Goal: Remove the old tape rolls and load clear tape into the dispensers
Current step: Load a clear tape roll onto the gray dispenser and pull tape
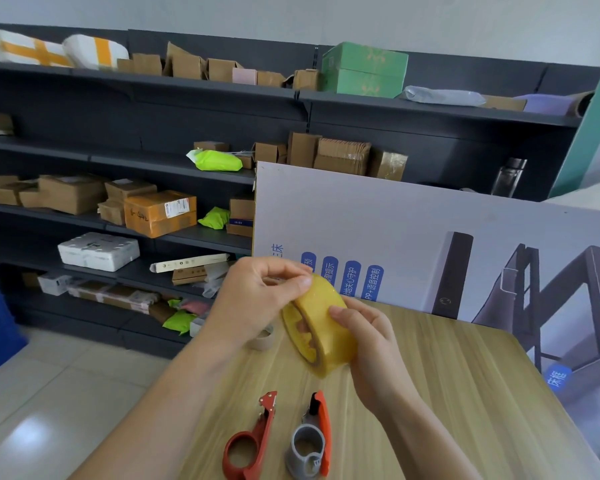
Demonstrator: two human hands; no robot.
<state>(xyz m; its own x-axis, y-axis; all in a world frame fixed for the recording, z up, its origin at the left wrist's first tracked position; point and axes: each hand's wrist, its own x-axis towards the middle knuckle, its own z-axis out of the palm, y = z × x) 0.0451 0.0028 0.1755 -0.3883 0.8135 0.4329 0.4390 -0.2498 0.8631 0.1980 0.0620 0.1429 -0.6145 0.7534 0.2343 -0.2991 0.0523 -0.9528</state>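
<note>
Halfway-ish: red dispenser [248, 445] and grey dispenser [310, 445] empty on tabletop [458, 393]. Gripping tape roll [321, 329] in right hand [369, 341], pinching its edge with left hand [257, 294]; not loaded yet.

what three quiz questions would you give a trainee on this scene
1. True or false: the roll lies on the table.
2. How many dispensers lie on the table? A one, B two, C three.
3. Fill in: the roll is held by ___ hands.

Key:
1. False: the left hand and right hand hold it above the table.
2. B: a red dispenser and a grey dispenser.
3. Both.
</note>
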